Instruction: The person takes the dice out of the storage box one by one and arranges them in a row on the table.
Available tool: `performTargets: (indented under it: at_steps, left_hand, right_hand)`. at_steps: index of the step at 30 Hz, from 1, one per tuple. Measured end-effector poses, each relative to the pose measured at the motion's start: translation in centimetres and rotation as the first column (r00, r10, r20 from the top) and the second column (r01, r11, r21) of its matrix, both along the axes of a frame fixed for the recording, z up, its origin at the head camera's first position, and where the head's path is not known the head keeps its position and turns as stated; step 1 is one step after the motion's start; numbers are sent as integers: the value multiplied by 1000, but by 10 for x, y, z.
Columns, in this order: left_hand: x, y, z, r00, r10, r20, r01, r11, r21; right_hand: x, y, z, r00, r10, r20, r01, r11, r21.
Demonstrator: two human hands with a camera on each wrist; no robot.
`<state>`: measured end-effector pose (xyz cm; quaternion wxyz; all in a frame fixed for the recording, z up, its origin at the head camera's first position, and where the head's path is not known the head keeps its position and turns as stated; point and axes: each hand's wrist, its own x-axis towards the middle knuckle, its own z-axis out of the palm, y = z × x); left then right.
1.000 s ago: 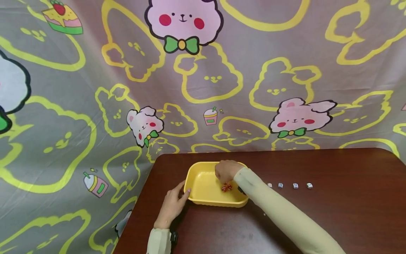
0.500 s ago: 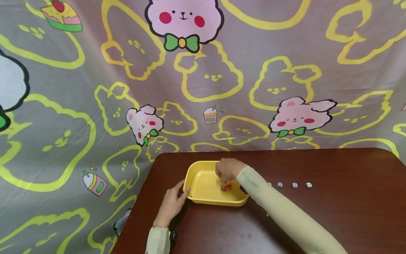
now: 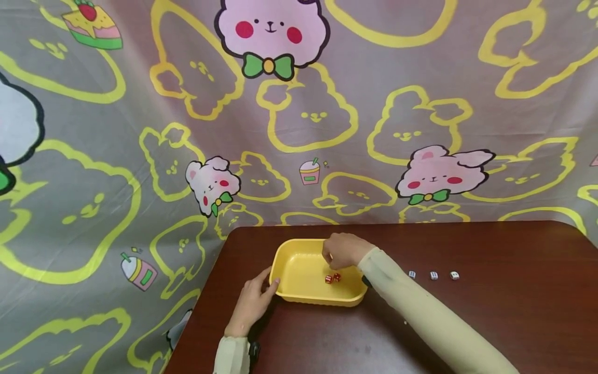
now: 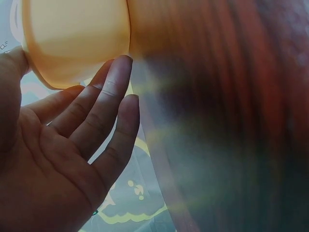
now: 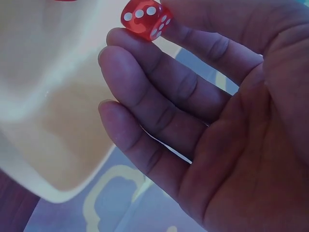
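A yellow plastic tray (image 3: 299, 299) stands on the dark wooden table. At its left end my left hand (image 3: 252, 301) grips the rim, thumb on top and fingers outside. My right hand (image 3: 347, 250) is over the tray's far right part and pinches a translucent red die (image 5: 142, 18) with white pips between thumb and fingertips, as the right wrist view shows. In the head view that die is hidden by the hand. Two more red dice, a left one (image 3: 328, 279) and a right one (image 3: 337, 277), lie close together on the tray floor below the hand.
Right of the tray, three white dice with dark pips lie spaced in a row: one by the sleeve (image 3: 412, 274), a middle die (image 3: 434, 276) and an outer die (image 3: 454, 275). A patterned curtain (image 3: 280, 124) hangs behind the table (image 3: 514, 291).
My right hand has moved slightly right, away from the two red dice, carrying one red die. Its sleeve now covers the leftmost white die. The left hand keeps its grip on the tray.
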<state>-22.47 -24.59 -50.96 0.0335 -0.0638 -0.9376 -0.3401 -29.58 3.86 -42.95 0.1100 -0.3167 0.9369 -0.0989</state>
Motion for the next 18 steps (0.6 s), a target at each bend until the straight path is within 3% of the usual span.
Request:
performTargets:
  at_steps: [18]
  left_hand:
    - [0, 3, 0, 1000, 16, 1, -16, 1000, 3]
  right_hand:
    - [16, 22, 15, 997, -3, -71, -2, 998, -63]
